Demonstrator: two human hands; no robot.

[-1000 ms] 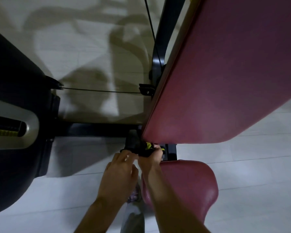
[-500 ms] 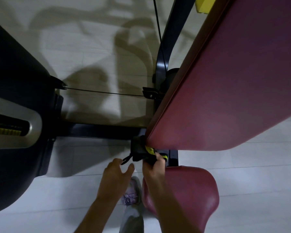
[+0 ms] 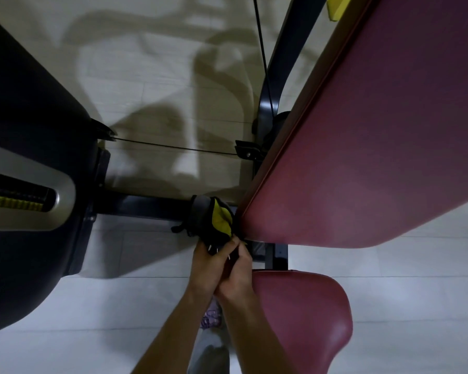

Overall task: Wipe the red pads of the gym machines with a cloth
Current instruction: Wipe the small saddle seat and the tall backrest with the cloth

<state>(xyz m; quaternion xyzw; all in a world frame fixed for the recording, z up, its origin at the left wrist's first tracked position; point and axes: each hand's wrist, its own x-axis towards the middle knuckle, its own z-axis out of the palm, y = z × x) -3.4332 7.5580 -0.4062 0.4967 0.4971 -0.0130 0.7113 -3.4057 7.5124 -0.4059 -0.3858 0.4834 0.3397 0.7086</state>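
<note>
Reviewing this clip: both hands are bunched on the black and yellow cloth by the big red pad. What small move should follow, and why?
Probably lift the black and yellow cloth onto the large red back pad and begin a stroke. The left hand and right hand hold it together just off the pad's lower corner, and the cloth is not yet spread on either that pad or the smaller red seat pad.

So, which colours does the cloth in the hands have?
Black with a yellow patch, the cloth shows best in the head view.

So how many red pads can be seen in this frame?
2. The large back pad fills the upper right, tilted. The smaller seat pad sits at the lower right, beside the right hand. Others may lie outside the view.
</note>
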